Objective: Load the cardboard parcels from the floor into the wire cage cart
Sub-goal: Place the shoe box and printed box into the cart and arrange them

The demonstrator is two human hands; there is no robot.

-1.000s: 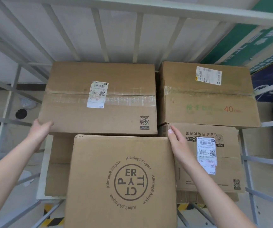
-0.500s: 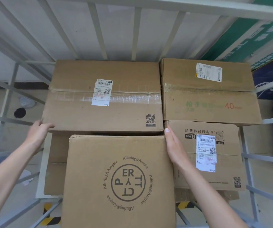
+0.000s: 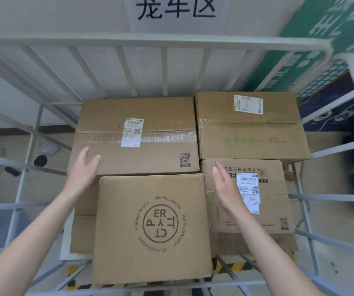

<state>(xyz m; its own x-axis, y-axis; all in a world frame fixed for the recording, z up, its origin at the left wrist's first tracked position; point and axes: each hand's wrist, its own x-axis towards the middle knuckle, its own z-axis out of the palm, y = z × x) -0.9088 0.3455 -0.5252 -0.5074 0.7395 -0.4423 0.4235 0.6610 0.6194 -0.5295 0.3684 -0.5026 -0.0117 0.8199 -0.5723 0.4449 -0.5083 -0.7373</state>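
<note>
Several cardboard parcels sit inside the grey wire cage cart [image 3: 150, 42]. Nearest me is a box printed with a round logo [image 3: 152, 227]. Behind it lies a wide taped box with a white label [image 3: 135, 137]. To the right are a box marked "40" [image 3: 251, 124] and, lower, a box with a shipping label [image 3: 265, 201]. My left hand [image 3: 84, 169] hovers with straight fingers over the taped box's near left corner. Just right of the logo box's far corner, my right hand [image 3: 225, 186] is held flat and upright. Neither hand holds anything.
The cart's bars rise at the back and along both sides. A white wall with a large black-lettered sign [image 3: 174, 9] stands behind it, and a green board [image 3: 321, 39] leans at the upper right. Yellow-black floor tape [image 3: 231, 267] shows under the cart.
Both hands have let go of the boxes and lifted off them. The left hand moved right, away from the taped box's left edge. The view tilted up, showing the wall sign.
</note>
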